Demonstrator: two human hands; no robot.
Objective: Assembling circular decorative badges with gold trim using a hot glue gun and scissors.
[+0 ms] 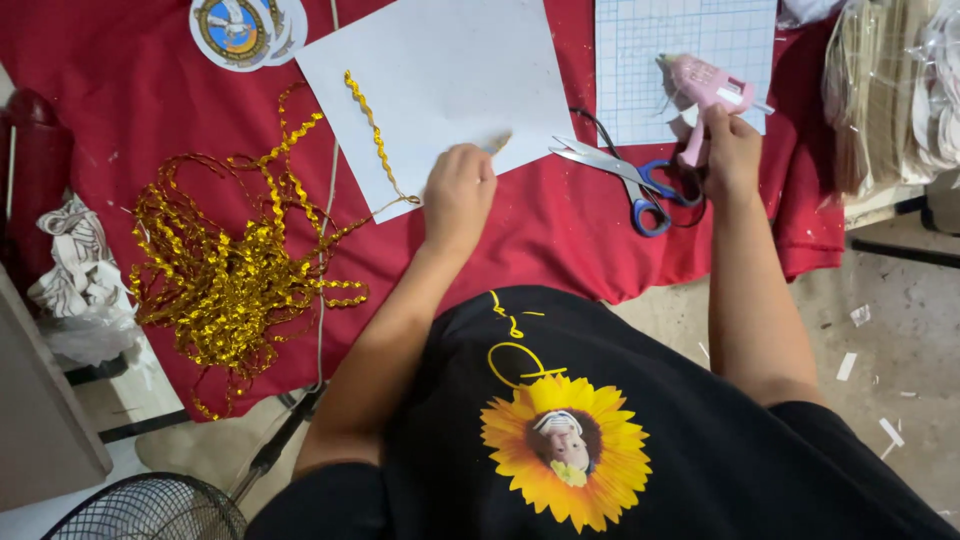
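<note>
Hands working over a red-covered desk

The left hand (458, 193), at frame centre, is closing on a small stick (499, 143) over the white paper sheet (440, 75); the right hand (731, 152), upper right, is gripping a pink glue gun (705, 85) just beyond the scissors (625, 180). Gold ribbon (225, 275) is lying at left.

Table (120, 70), far: covered in a red cloth that hangs over its near edge. Floor (900, 330), near right: bare grey concrete, scattered with small white paper scraps. Fan (150, 510), near left: black wire guard, partly in view. Furniture panel (40, 410), left edge: pale flat surface, slanted. Light: even and soft, with no hard shadows.
</note>
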